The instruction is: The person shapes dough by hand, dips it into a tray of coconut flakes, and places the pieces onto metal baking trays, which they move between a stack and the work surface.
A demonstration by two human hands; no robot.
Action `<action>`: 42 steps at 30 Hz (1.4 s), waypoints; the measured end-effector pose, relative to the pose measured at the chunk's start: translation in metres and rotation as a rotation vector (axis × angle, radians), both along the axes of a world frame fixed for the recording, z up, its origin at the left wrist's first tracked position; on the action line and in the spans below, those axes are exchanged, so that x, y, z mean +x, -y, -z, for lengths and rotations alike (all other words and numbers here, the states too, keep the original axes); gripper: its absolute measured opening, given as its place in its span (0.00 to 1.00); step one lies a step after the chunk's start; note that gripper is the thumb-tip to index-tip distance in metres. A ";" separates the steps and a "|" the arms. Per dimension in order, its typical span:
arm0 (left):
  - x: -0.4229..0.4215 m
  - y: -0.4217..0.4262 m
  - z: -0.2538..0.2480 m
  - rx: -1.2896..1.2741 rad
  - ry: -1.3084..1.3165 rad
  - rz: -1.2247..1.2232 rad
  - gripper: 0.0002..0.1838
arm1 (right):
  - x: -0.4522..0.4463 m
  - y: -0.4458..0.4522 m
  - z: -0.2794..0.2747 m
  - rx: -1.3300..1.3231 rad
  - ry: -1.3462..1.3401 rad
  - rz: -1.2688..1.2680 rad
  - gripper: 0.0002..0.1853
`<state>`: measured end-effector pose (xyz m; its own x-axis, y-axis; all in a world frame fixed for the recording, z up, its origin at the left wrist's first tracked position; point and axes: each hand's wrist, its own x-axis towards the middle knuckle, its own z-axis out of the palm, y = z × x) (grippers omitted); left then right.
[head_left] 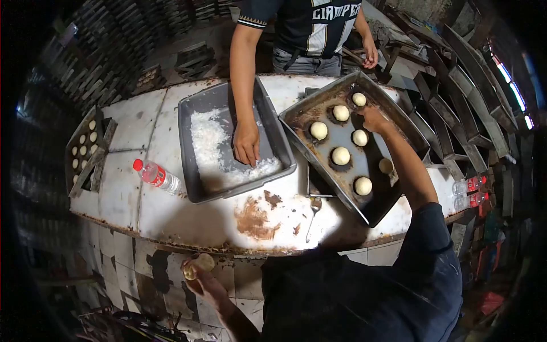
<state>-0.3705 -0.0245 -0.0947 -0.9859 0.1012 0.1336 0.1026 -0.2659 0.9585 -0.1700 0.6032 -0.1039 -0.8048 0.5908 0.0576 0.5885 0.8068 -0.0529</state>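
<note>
My left hand [206,280], low in front of the table edge, is closed around a pale yellowish lump [202,263] that looks like dough or bread. My right hand [374,119] reaches over a worn metal baking tray [352,208], fingers drawn together between a dough ball [359,99] and another dough ball [359,137]. Whether anything is in those fingers is hidden. Several more round, pale dough balls sit apart on the tray, one in the shadow of my arm.
Across the table, a person's hand [247,142] touches white flakes [208,137] in a grey plastic tub [190,165]. A red-capped bottle [156,175] and a spoon [313,218] lie nearby. More dough balls fill a tray [106,137] at left. Metal trays [450,108] are stacked at right.
</note>
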 end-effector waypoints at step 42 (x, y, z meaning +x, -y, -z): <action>0.245 -0.188 -0.048 -0.284 -0.888 0.639 0.22 | 0.183 0.381 -0.130 -1.153 -1.218 -0.078 0.20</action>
